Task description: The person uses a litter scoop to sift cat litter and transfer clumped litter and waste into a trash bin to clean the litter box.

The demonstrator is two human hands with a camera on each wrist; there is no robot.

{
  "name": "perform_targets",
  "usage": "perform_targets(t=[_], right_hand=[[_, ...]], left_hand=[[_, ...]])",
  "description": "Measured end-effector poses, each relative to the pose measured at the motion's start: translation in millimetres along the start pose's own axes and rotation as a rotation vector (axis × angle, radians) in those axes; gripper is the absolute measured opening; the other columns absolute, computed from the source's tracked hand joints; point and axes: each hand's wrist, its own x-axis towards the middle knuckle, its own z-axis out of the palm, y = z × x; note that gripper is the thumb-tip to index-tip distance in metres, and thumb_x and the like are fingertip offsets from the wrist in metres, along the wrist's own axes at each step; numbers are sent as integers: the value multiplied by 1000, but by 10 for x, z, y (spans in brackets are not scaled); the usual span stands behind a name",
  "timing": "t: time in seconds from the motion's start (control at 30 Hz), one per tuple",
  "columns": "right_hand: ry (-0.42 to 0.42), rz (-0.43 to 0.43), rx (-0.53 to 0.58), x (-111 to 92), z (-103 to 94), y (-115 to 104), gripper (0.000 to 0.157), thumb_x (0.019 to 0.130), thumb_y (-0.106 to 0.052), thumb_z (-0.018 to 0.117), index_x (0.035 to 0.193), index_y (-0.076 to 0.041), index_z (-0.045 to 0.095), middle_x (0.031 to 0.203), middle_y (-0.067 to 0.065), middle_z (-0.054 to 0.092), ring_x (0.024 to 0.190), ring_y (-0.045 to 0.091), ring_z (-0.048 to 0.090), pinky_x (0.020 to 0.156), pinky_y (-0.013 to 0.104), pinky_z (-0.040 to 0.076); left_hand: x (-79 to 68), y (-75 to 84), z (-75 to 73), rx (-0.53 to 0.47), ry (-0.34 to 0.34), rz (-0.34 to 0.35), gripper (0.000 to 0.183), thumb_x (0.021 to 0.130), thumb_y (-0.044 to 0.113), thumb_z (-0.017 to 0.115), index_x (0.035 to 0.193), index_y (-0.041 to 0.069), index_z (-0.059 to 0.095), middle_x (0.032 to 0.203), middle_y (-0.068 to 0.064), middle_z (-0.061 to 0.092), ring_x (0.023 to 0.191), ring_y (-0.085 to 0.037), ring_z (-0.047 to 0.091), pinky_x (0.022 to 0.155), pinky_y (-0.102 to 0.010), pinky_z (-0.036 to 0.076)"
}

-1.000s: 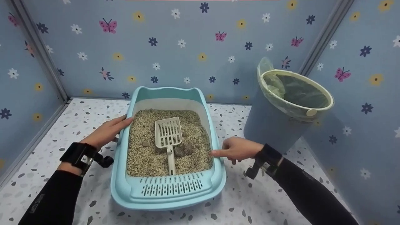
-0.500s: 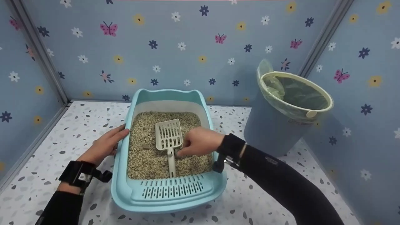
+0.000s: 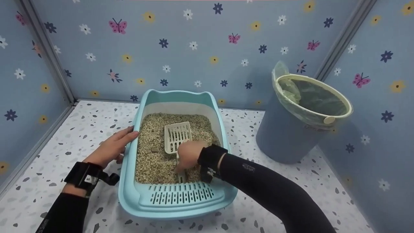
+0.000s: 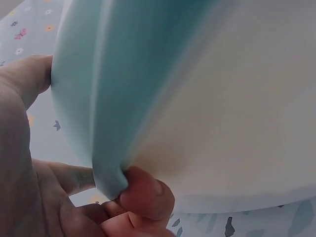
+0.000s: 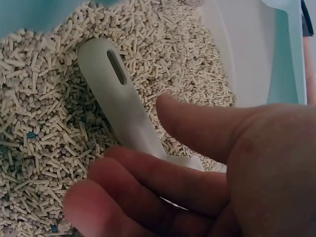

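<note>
A light-blue litter box (image 3: pixel 129 181) filled with pale pellet litter (image 3: pixel 153 170) sits on the speckled surface. On the litter lies a cream slotted litter scoop (image 3: pixel 167 139), its handle pointing toward me. My left hand (image 3: pixel 111 147) grips the box's left side; in the left wrist view its fingers (image 4: pixel 145 197) curl round the rim's lower edge. Over the scoop's handle is my right hand (image 3: pixel 190 153). The right wrist view shows the scoop's handle (image 5: pixel 123 106) between thumb and fingers, with the thumb spread apart from them.
A blue bin (image 3: pixel 284 139) with a green liner bag (image 3: pixel 323 97) stands to the right of the litter box. A small dark clump (image 3: pixel 154 149) rests on the litter left of the scoop. Flower-patterned walls (image 3: pixel 194 48) enclose the back and sides.
My right hand has moved left from the box's right rim, across the litter, to the scoop's handle. The left hand slid slightly down the left rim and keeps its hold.
</note>
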Motion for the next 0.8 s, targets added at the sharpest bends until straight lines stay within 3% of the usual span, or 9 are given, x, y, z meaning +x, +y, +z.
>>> perform_targets(t=[0.17, 0.37, 0.63, 0.73, 0.8], right_hand=[[-2, 7, -52, 28, 11, -78, 54, 98, -49, 83, 58, -22, 60, 54, -5, 57, 47, 14, 52, 47, 33, 44], [27, -1, -97, 67, 33, -110, 56, 100, -47, 82, 58, -23, 53, 54, -7, 49, 49, 14, 49, 46, 32, 43], [11, -5, -3, 138, 62, -73, 54, 96, -33, 85, 53, -23, 55, 49, -7, 48, 44, 13, 47, 45, 31, 41], [-12, 23, 47, 115, 19, -59, 53, 97, -29, 81, 52, -23, 54, 48, -6, 46, 42, 14, 44, 44, 31, 38], [-24, 38, 84, 59, -43, -39, 51, 98, -30, 80, 51, -22, 61, 48, -6, 50, 42, 14, 43, 45, 31, 36]], left_hand=[[3, 4, -1, 6, 7, -3, 83, 117, 59, 50, 180, 16, 17, 138, -28, 63, 70, -13, 53, 50, -23, 43], [15, 9, 7, 16, 20, -9, 83, 116, 61, 50, 180, 17, 18, 131, -26, 64, 64, -11, 38, 50, -22, 39], [0, 9, 5, 25, 33, -25, 82, 116, 62, 50, 180, 20, 21, 114, -18, 66, 61, -9, 35, 50, -22, 36], [4, -1, -3, 19, 29, -18, 81, 116, 61, 50, 180, 20, 21, 120, -22, 67, 60, -8, 35, 50, -21, 36], [11, -3, -6, 17, 30, -10, 81, 116, 60, 50, 180, 20, 21, 126, -25, 66, 60, -8, 37, 50, -21, 37]])
